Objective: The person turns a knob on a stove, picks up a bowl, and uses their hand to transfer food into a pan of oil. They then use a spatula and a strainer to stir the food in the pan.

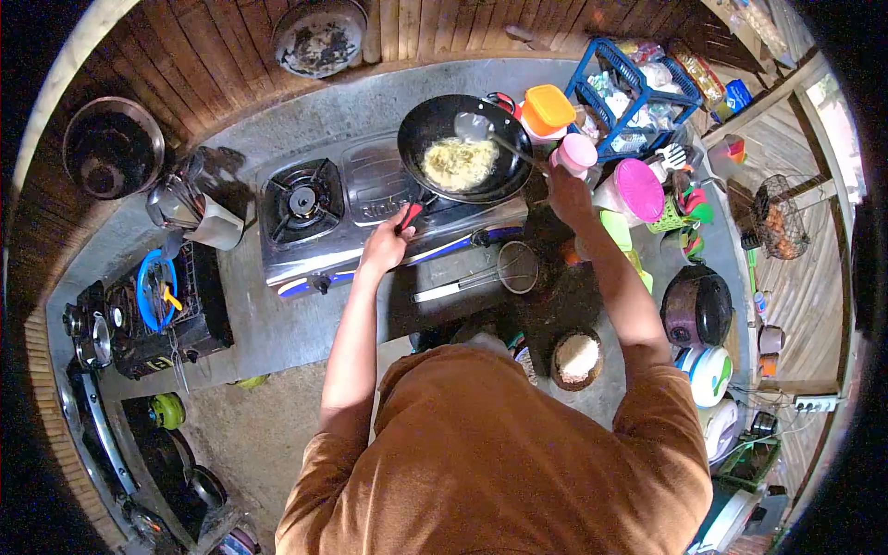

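Note:
A black wok (419, 132) sits over the right side of the two-burner gas stove (370, 176). Its red-and-black handle (408, 218) is gripped by my left hand (382, 248). A pale yellow, frying mass that looks like egg (457, 168) lies in the wok. My right hand (568, 196) is closed around the handle of a metal spatula (474, 127), whose blade is inside the wok, just above the food. A wire-mesh strainer (516, 268) lies on the counter in front of the stove.
Near my right hand stand a pink-lidded jar (638, 190), an orange container (549, 108) and a blue basket (592, 79). The left burner (303, 199) is uncovered. A utensil holder (220, 227) is at left; a bowl of white grains (578, 356) sits close to my body.

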{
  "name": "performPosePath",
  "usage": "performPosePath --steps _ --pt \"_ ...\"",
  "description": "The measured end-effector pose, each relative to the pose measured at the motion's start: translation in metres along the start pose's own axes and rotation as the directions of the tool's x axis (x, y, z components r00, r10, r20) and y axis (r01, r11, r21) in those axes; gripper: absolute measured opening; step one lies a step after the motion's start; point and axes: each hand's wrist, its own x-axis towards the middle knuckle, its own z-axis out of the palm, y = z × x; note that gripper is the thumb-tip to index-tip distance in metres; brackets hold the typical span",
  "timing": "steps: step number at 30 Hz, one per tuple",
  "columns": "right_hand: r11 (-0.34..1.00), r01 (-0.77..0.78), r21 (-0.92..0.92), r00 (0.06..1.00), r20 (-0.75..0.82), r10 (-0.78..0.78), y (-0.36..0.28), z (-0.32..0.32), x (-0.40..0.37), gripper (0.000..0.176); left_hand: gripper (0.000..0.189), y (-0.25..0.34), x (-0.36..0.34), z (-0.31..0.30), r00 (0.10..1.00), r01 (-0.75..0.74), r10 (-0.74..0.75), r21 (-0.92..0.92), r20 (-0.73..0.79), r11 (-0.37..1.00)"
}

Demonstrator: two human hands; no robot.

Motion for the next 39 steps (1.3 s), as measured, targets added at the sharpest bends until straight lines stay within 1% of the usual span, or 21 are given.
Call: performPosePath --steps 2,4,5,8,9,10,11,12,14,15,18,19,20,23,25,26,28,29,31,35,39 --pt "0.993 -0.044 -0.111 0.997 0.062 0.051 0.005 0.001 0.005 0.028 0.054 0.006 -0.002 -0.003 0.996 0.079 -0.081 0.04 0.034 0.996" --pt "0.961 -0.009 -0.276 0.999 -0.052 -0.005 0.017 0.009 0.016 0.03 0.052 0.013 -0.008 -0.002 0.995 0.101 -0.102 0.036 0.022 0.994" --pt "0.986 0.047 -0.162 0.996 -0.064 -0.058 0.025 0.01 0.014 0.034 0.051 0.018 -0.008 -0.003 0.993 0.113 -0.113 0.028 0.016 0.993" --pt "0.961 0.214 -0.173 0.935 -0.25 -0.253 0.063 0.07 0.022 0.031 0.05 0.017 -0.006 0.001 0.987 0.154 -0.155 0.039 0.028 0.987" --pt "0.961 0.22 -0.167 0.932 -0.256 -0.258 0.053 0.057 0.024 0.031 0.05 0.014 -0.005 0.003 0.988 0.153 -0.154 0.042 0.017 0.987" --pt "0.986 0.12 0.114 0.99 0.067 -0.128 0.032 0.028 0.025 0.029 0.05 0.013 -0.004 0.004 0.988 0.155 -0.156 0.046 0.007 0.987" --pt "0.939 -0.072 0.335 0.91 0.408 -0.076 0.019 0.01 0.024 0.027 0.05 0.013 -0.005 0.004 0.991 0.132 -0.132 0.039 -0.012 0.991" --pt "0.938 -0.063 0.341 0.911 0.403 -0.085 0.02 0.013 0.022 0.027 0.051 0.012 -0.005 0.005 0.994 0.109 -0.108 0.032 -0.031 0.994" --pt "0.884 0.112 0.453 0.986 0.06 -0.156 0.025 0.024 0.018 0.021 0.05 -0.001 -0.002 0.012 0.996 0.076 -0.074 0.022 -0.053 0.997" --pt "0.904 0.242 0.354 0.97 -0.071 -0.232 0.029 0.025 0.015 0.023 0.049 -0.004 -0.001 0.013 0.997 0.037 -0.036 0.008 -0.065 0.999" --pt "0.961 0.169 0.218 0.985 -0.013 -0.17 0.026 -0.003 0.015 0.025 0.048 0.021 -0.009 0.009 0.985 0.167 -0.162 0.079 -0.066 0.983" --pt "0.964 0.261 0.047 0.955 -0.159 -0.25 0.036 0.008 0.015 0.027 0.048 0.018 -0.008 0.01 0.984 0.171 -0.166 0.076 -0.068 0.982" --pt "0.964 0.263 0.049 0.954 -0.161 -0.252 0.041 0.009 0.015 0.027 0.048 0.017 -0.009 0.012 0.983 0.172 -0.167 0.078 -0.071 0.982" --pt "0.985 0.117 -0.13 0.991 -0.051 -0.125 0.039 -0.015 0.023 0.024 0.047 0.02 -0.012 0.014 0.992 0.071 -0.068 0.028 -0.109 0.997" --pt "0.983 0.031 -0.18 0.992 0.129 -0.008 0.05 0.002 0.028 0.022 0.047 0.034 -0.017 0.013 0.979 0.187 -0.18 0.072 -0.094 0.98" --pt "0.983 0.034 -0.178 0.992 0.126 -0.011 0.061 0.019 0.031 0.022 0.047 0.036 -0.017 0.013 0.979 0.188 -0.18 0.073 -0.099 0.98" --pt "0.996 0.038 0.078 0.962 0.268 -0.058 0.076 0.043 0.034 0.023 0.046 0.037 -0.018 0.013 0.969 0.235 -0.226 0.094 -0.099 0.967" --pt "0.996 0.039 0.079 0.962 0.266 -0.059 0.077 0.042 0.032 0.023 0.046 0.038 -0.017 0.013 0.969 0.235 -0.226 0.094 -0.101 0.967" --pt "0.91 0.115 0.398 0.919 0.305 -0.25 0.048 -0.006 0.025 0.026 0.046 0.037 -0.017 0.013 0.975 0.207 -0.197 0.096 -0.107 0.974" --pt "0.845 0.05 0.533 0.91 0.324 -0.258 0.045 0.006 0.021 0.027 0.045 0.015 -0.01 0.019 0.979 0.165 -0.152 0.093 -0.134 0.982" --pt "0.866 -0.052 0.497 0.97 0.231 -0.075 0.035 -0.021 0.016 0.022 0.047 0.011 -0.007 0.021 0.983 0.148 -0.14 0.063 -0.119 0.987"
